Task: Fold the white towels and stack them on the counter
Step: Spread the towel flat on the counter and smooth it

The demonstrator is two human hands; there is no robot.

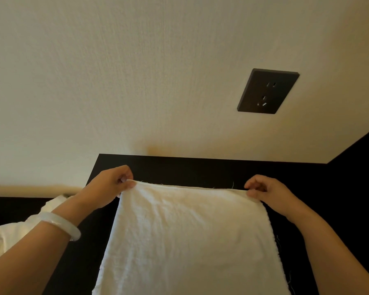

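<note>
1. White towel [185, 237] lies spread on the black bench [200, 169], its far edge near the bench's back edge.
2. Left hand [110, 186] and right hand [266, 193] pinch its far corners.
3. Risk: uneven pulling may make the fold crooked.

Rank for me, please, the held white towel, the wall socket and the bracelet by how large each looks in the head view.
1. held white towel, by far the largest.
2. wall socket.
3. bracelet, looking a little smaller; it is nearer the camera, so real sizes stay unsure.
</note>
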